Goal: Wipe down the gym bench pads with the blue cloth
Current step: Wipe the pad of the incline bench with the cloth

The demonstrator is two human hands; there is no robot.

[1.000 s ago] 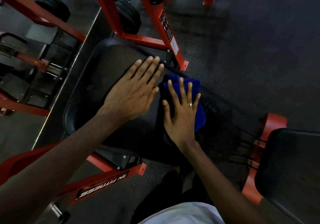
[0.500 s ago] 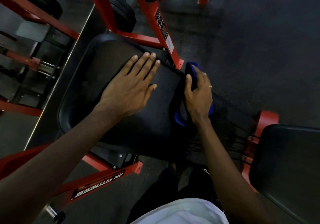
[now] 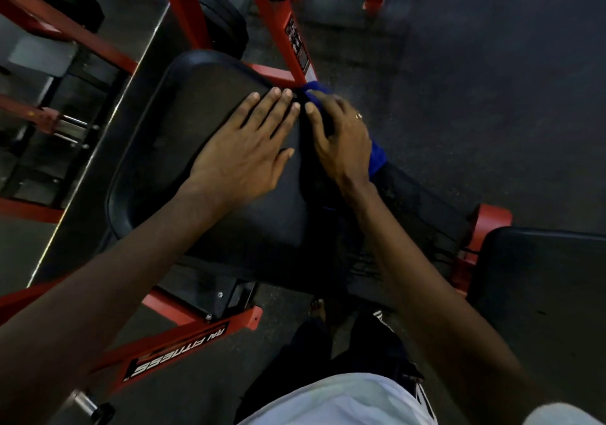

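Left hand [image 3: 249, 155] lies flat on the black bench pad [image 3: 183, 129], fingers straight and close together. Right hand [image 3: 341, 142] curls over the blue cloth [image 3: 377, 159] at the pad's far right edge beside the red frame [image 3: 288, 40], apparently gripping it, its palm hiding most.

Two hands [image 3: 242, 155] [image 3: 341, 139], one blue cloth [image 3: 377, 159], two pads [image 3: 183, 136] [image 3: 541, 293] (both black).

left hand [image 3: 242, 152] flat on black bench pad [image 3: 170, 122], right hand [image 3: 341, 142] gripping blue cloth [image 3: 377, 159] at pad's edge
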